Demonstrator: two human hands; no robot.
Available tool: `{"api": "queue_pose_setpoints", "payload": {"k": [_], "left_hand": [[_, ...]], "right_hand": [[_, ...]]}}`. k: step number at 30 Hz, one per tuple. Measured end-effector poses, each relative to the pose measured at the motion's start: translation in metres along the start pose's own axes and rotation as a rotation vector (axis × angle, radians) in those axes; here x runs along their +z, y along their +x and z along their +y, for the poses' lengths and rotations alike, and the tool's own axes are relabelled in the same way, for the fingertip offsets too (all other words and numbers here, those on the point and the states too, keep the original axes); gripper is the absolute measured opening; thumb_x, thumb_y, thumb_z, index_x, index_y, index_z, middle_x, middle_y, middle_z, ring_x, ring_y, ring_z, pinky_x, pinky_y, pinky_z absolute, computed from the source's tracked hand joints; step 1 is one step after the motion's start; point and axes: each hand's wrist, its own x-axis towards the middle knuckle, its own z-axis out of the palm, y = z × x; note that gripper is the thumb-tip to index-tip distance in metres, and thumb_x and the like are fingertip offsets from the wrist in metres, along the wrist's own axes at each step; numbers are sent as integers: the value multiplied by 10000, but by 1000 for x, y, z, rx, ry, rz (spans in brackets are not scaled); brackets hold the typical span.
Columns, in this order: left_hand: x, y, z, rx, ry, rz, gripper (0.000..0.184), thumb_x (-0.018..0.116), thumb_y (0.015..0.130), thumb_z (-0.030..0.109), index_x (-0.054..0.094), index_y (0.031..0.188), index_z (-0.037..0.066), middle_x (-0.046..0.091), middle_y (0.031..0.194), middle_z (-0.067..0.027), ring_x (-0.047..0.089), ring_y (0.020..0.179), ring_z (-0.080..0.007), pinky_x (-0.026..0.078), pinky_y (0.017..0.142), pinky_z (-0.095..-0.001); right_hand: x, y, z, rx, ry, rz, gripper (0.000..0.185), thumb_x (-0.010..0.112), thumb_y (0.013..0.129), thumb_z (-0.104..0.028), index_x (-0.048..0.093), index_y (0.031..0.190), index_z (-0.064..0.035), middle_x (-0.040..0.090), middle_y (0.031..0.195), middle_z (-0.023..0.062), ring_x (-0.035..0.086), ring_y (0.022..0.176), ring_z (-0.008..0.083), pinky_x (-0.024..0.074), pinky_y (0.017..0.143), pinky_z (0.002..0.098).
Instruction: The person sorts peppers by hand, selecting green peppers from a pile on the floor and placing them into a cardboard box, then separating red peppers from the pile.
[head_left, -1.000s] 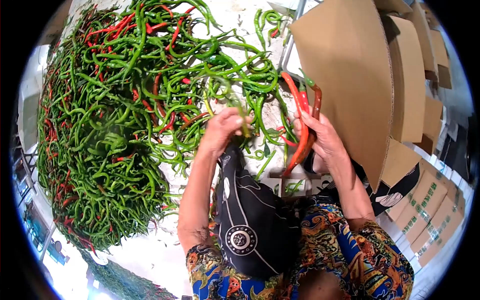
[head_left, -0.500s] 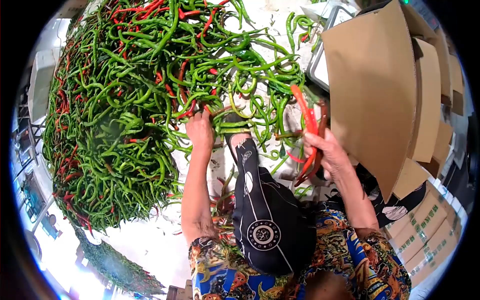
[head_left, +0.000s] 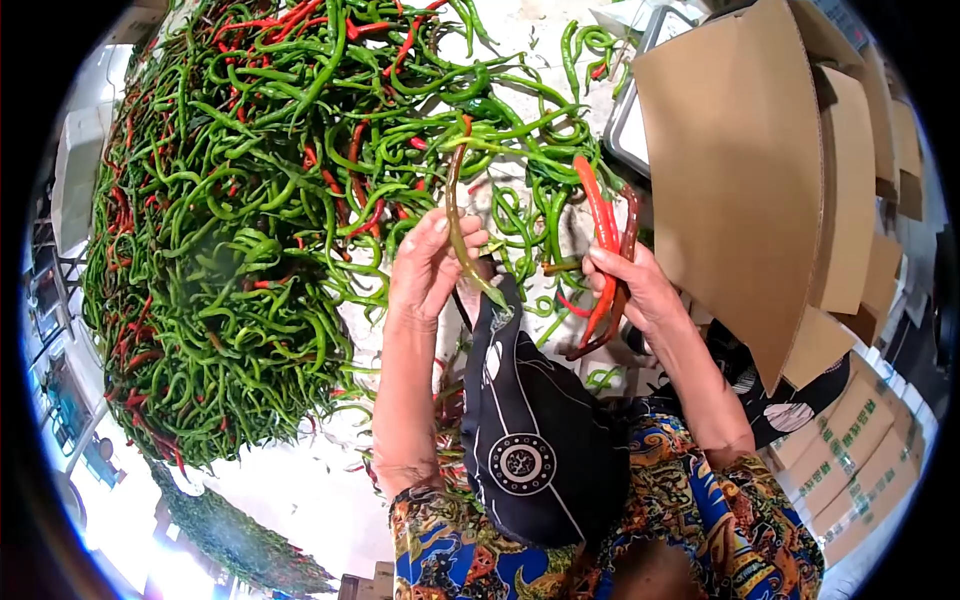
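Observation:
A long brownish-green pepper [head_left: 455,215] with a red tip is held between the thumb and fingers of my left hand [head_left: 428,262], its stem end pointing down over my dark trouser leg. My right hand [head_left: 632,285] is closed around a small bunch of red peppers [head_left: 603,222], one bright red and one dark red, which stick out above and below the fingers. Loose green peppers [head_left: 515,215] lie between and beyond the two hands. To the left is a big heap of green peppers [head_left: 230,240] mixed with red ones.
A large open cardboard box [head_left: 735,170] stands close to the right of my right hand, with more cardboard behind it. A grey-edged tray [head_left: 628,130] shows beside the box. Printed cartons [head_left: 850,450] lie at the lower right. Another pepper heap [head_left: 235,535] is at the lower left.
My left hand was at the heap's edge half a second ago; now it is raised slightly right, holding the brownish pepper. My right hand still holds the red peppers, nearly in place.

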Motion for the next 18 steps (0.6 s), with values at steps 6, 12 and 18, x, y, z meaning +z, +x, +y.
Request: {"api": "queue_pose_setpoints", "payload": {"k": [6, 12, 18], "left_hand": [[20, 8, -23, 6, 480, 105, 205, 673, 850, 119, 565, 1002, 34, 695, 890, -117, 638, 730, -158, 512, 665, -256], [69, -5, -47, -122, 808, -130, 182, 712, 806, 119, 607, 908, 12, 652, 744, -41, 602, 671, -95, 482, 617, -244], [10, 11, -7, 666, 1400, 209, 168, 692, 791, 98, 671, 939, 21, 653, 875, -105, 615, 780, -211, 492, 709, -317]], "right_hand": [[0, 9, 5, 18, -32, 40, 218, 720, 837, -176, 590, 945, -39, 611, 807, 39, 548, 627, 98, 463, 589, 230], [16, 24, 11, 26, -143, 31, 290, 766, 798, -192, 620, 985, -26, 631, 827, 10, 557, 653, 68, 451, 581, 213], [10, 32, 6, 76, -118, 46, 332, 711, 845, -236, 558, 1048, -22, 652, 850, 77, 636, 749, 145, 531, 708, 274]]}}
